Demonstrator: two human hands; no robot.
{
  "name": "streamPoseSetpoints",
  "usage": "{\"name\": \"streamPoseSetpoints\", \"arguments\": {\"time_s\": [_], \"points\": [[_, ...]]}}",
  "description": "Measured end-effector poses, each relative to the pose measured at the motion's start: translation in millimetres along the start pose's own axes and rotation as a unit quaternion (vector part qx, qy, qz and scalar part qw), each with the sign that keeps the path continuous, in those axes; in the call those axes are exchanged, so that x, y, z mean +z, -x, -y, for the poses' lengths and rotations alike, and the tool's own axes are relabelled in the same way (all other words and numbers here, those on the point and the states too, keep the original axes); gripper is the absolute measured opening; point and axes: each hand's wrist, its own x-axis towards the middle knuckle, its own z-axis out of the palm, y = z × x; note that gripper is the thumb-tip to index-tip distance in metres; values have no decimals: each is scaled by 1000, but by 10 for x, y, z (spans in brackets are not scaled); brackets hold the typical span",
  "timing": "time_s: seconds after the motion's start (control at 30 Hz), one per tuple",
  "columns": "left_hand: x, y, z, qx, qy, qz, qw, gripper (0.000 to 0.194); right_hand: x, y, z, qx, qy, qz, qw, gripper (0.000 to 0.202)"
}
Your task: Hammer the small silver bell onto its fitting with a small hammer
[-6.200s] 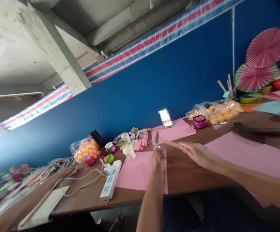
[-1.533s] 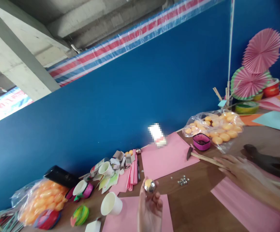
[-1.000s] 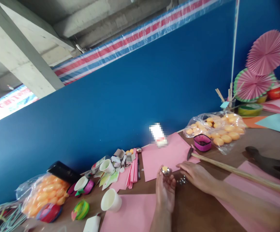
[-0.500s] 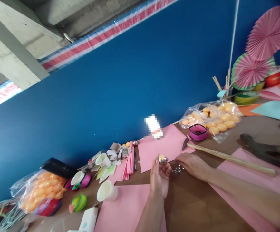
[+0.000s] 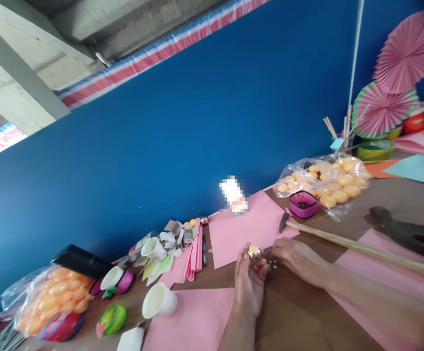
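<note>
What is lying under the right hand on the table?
Small silver metal beads peek out beneath the right hand, on the bare brown table. The fingers hide most of the pile, so its extent cannot be seen. The left hand holds a silver-and-yellow ball beside it.

Shiny metal bell with an orange core. Small glossy metal beads. Matt pink paper sheets. Smooth brown wood table. Pale wooden hammer handle, dark metal head. Clear crinkled plastic bag of smooth orange balls. White paper cup.
</note>
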Motion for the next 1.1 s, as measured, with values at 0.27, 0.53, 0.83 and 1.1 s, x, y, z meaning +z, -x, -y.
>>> {"name": "streamPoseSetpoints", "arguments": {"time_s": [0.27, 0.53, 0.83, 1.1], "points": [[-32, 14, 7, -12, 13, -5, 1000, 33, 50, 3, -24, 1, 2, -18, 1000, 22], [-41, 12, 14, -34, 15, -13, 999, 32, 64, -7, -8, 12, -60, -25, 998, 18], [-111, -89, 87, -68, 48, -64, 994, 43, 97, -13, -20, 45, -135, -41, 989, 23], [-162, -169, 136, -99, 3, -113, 989, 56, 183, 5, -60, 70, -142, -74, 985, 22]]}}
